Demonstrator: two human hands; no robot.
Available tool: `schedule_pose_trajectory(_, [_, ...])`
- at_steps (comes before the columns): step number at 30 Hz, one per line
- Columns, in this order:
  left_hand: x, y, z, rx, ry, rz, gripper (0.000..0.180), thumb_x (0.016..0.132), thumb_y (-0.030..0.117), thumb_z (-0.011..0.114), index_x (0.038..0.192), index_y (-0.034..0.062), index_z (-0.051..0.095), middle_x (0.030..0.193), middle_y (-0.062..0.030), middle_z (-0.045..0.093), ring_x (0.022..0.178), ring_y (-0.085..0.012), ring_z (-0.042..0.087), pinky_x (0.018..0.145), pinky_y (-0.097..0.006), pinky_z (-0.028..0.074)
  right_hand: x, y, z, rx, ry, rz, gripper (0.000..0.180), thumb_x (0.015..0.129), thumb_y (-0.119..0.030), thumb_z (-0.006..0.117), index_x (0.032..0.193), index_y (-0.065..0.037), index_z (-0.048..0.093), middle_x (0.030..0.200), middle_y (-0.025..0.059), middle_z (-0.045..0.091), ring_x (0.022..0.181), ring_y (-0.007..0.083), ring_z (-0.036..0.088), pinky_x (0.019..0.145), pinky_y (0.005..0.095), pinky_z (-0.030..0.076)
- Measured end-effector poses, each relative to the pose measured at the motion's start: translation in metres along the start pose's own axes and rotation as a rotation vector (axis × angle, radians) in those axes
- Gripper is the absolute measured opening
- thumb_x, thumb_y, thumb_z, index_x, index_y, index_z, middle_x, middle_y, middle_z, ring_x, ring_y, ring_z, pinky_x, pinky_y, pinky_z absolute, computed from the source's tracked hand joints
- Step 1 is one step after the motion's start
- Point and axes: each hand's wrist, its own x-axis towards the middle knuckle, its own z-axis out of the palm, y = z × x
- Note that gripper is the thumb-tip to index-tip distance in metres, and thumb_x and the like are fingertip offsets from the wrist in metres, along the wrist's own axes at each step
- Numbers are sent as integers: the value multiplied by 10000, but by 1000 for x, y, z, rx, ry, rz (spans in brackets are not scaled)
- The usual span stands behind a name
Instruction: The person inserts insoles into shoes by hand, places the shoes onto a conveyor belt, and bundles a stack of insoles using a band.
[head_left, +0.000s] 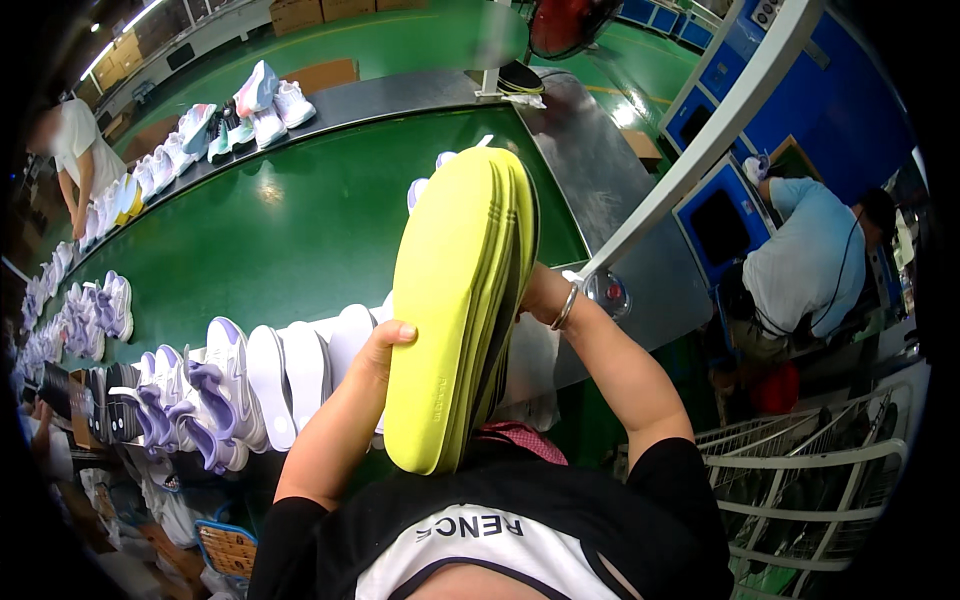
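Note:
A thick stack of yellow insoles (440, 300) stands upright and slightly tilted in front of my chest, with darker layers at its right side. My left hand (376, 362) grips its left edge, thumb lying on the front insole and the other fingers hidden behind. At the right side, my right hand (541, 294) with a bracelet at the wrist holds the back of the stack. Most of its fingers are out of sight. Left of my left hand, white insoles (305, 370) lie in a row at the near edge of the green conveyor belt (270, 250).
White and purple shoes (215, 400) stand along the belt's near edge, and more shoes (265, 105) line its far edge. A white post (700, 150) slants up at the right. Beyond it, a person (805, 260) bends beside blue machines. A wire rack (800, 480) stands at lower right.

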Motion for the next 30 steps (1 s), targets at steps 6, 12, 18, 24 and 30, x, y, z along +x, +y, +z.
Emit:
schedule_pose_trajectory(6, [-4, 5, -4, -15, -25, 39, 692, 540, 189, 662, 1159, -3, 417, 1021, -152, 552, 884, -261, 568, 763, -358, 488, 5, -35, 6, -109, -191, 253, 151, 796, -185, 520, 704, -68, 548, 534, 36, 524, 419, 110, 474, 378, 209, 347])
schedule_pose_trajectory(12, [2, 7, -5, 3, -7, 29, 726, 537, 197, 680, 1175, 0, 395, 1027, -147, 546, 896, -259, 562, 776, -361, 481, 15, -24, 0, -116, -216, 212, 198, 812, -197, 482, 653, -89, 527, 509, 18, 491, 378, 96, 392, 355, 207, 277])
schedule_pose_trajectory(18, [-3, 13, -11, 50, 58, 33, 706, 554, 186, 661, 1177, -6, 392, 1050, -147, 539, 915, -252, 554, 797, -348, 462, 21, -33, 4, 273, 102, 275, 223, 812, -261, 470, 661, -107, 527, 532, -1, 498, 490, 141, 478, 478, 264, 393])
schedule_pose_trajectory(24, [7, 42, 19, 846, 95, 238, 749, 549, 183, 674, 1186, -33, 345, 1085, -147, 491, 985, -231, 499, 851, -316, 401, 24, -67, -80, 873, -68, -92, 129, 841, -157, 486, 831, -39, 537, 505, -60, 353, 404, 27, 311, 412, 190, 256])
schedule_pose_trajectory(30, [25, 36, 15, 1675, 384, 511, 843, 494, 274, 684, 1206, 10, 317, 1071, -186, 449, 1023, -329, 433, 868, -387, 345, 11, -102, -70, 42, 8, -455, 128, 784, -116, 564, 787, 4, 608, 650, -1, 561, 509, 28, 428, 469, 163, 317])
